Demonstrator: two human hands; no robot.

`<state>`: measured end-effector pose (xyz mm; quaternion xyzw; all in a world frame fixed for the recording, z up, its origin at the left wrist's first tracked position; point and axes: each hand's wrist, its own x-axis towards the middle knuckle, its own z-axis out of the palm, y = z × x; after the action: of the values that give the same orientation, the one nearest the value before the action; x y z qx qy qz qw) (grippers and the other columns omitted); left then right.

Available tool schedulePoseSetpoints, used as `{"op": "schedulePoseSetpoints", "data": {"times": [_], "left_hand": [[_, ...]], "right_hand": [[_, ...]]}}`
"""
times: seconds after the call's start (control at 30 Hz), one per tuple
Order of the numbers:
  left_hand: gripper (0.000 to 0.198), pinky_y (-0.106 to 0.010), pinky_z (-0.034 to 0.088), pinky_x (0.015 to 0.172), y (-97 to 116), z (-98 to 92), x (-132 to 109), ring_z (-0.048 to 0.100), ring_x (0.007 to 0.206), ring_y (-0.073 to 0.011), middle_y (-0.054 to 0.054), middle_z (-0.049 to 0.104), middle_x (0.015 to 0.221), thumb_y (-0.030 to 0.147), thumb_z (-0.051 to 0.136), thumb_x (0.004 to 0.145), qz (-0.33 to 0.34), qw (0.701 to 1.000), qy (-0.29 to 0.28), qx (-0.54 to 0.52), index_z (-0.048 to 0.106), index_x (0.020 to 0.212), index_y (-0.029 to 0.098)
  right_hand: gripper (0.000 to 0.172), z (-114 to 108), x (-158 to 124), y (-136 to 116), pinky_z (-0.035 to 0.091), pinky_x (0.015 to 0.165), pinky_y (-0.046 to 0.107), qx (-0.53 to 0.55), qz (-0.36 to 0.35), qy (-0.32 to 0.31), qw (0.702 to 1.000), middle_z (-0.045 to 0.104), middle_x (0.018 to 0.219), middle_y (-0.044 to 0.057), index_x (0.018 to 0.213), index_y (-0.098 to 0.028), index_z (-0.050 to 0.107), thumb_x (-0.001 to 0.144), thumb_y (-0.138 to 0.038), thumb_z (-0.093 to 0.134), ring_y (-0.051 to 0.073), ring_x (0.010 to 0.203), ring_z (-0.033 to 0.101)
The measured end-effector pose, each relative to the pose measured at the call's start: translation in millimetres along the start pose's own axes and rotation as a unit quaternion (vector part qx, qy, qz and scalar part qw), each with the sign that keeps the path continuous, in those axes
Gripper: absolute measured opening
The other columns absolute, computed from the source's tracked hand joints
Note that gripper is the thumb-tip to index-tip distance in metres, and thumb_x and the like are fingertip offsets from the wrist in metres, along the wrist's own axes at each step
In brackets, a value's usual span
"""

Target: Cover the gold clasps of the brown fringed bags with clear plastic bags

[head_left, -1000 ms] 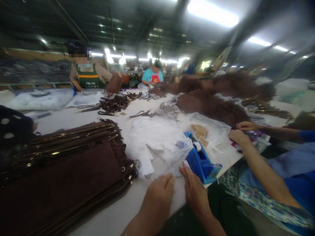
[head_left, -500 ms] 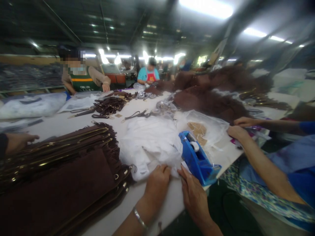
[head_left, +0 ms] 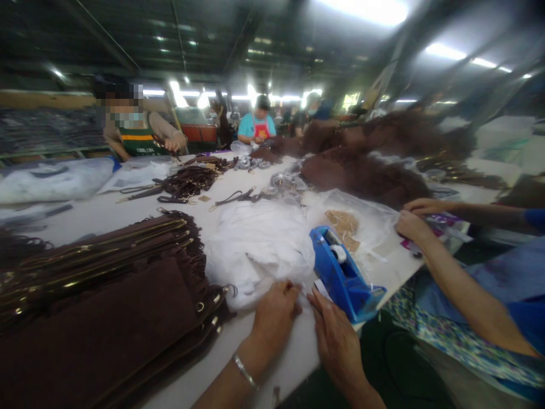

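Note:
My left hand [head_left: 275,318] rests on the white table [head_left: 106,216] with its fingers curled into the near edge of a heap of white plastic bags [head_left: 258,244]. My right hand [head_left: 334,335] lies just to its right, fingers stretched toward the same edge of the bags, beside a blue tape dispenser [head_left: 344,275]. Whether the right fingers pinch anything is hidden. A stack of dark brown suede pieces with gold hardware [head_left: 102,301] lies to the left of my hands.
A co-worker's arms [head_left: 430,250] reach onto the table from the right, next to a clear bag of tan pieces [head_left: 347,224]. Brown straps [head_left: 187,182] and brown piles [head_left: 366,170] lie farther back. Other people work at the far end.
My left hand has curled tighter into the edge of the white bags. A hand that showed at the far left half a second ago is gone from view.

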<state>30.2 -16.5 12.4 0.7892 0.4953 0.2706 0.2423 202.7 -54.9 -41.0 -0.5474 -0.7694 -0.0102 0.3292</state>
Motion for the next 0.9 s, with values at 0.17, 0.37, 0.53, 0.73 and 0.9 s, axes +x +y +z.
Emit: {"op": "schedulePoseSetpoints", "data": {"times": [0.17, 0.37, 0.53, 0.73, 0.9], "left_hand": [[0.016, -0.037, 0.043, 0.086, -3, 2.5, 3, 0.056, 0.094, -0.0228, -0.006, 0.063, 0.097, 0.01, 0.056, 0.081, -0.061, 0.989, 0.046, -0.13, 0.068, 0.081, 0.019], [0.018, -0.024, 0.04, 0.053, -18, -7.5, 2, 0.052, 0.055, -0.0137, 0.001, 0.059, 0.063, 0.036, 0.057, 0.083, -0.198, 0.906, 0.081, -0.365, 0.059, 0.081, 0.018], [0.03, -0.02, 0.031, 0.044, -23, -5.9, -1, 0.045, 0.043, -0.01, 0.002, 0.055, 0.053, 0.043, 0.069, 0.07, -0.244, 0.837, 0.113, -0.477, 0.057, 0.073, 0.016], [0.034, -0.019, 0.031, 0.046, -11, -36.6, -21, 0.045, 0.046, -0.0084, 0.0, 0.057, 0.053, 0.044, 0.075, 0.068, -0.246, 0.783, 0.165, -0.548, 0.062, 0.071, 0.013], [0.035, -0.017, 0.027, 0.046, -7, -87.1, -69, 0.037, 0.045, -0.0054, 0.004, 0.05, 0.05, 0.045, 0.073, 0.075, -0.233, 0.762, 0.195, -0.572, 0.059, 0.071, 0.014]], "right_hand": [[0.05, 0, 0, -2, 0.048, 0.102, 0.047, -0.001, 0.01, 0.006, 1.0, 0.06, 0.133, 0.014, 0.145, -0.016, 0.034, 0.095, -0.016, 0.037, 0.026, 0.124, 0.055], [0.054, 2, -1, 1, 0.048, 0.102, 0.047, -0.015, 0.004, 0.013, 1.0, 0.055, 0.139, 0.014, 0.15, -0.016, 0.027, 0.099, -0.025, 0.04, 0.027, 0.126, 0.053], [0.053, -7, 2, -9, 0.045, 0.104, 0.048, -0.079, -0.067, -0.032, 0.994, 0.037, 0.154, 0.012, 0.148, -0.019, 0.035, 0.099, -0.034, 0.046, 0.03, 0.137, 0.041], [0.04, -4, 16, -1, 0.044, 0.104, 0.045, -0.182, -0.14, -0.089, 0.969, 0.059, 0.137, 0.009, 0.133, -0.019, 0.057, 0.097, -0.035, 0.048, 0.028, 0.128, 0.052], [0.031, 12, 45, 6, 0.047, 0.096, 0.043, -0.217, -0.131, -0.107, 0.961, 0.07, 0.118, 0.013, 0.113, -0.016, 0.069, 0.091, -0.013, 0.047, 0.03, 0.114, 0.061]]}}
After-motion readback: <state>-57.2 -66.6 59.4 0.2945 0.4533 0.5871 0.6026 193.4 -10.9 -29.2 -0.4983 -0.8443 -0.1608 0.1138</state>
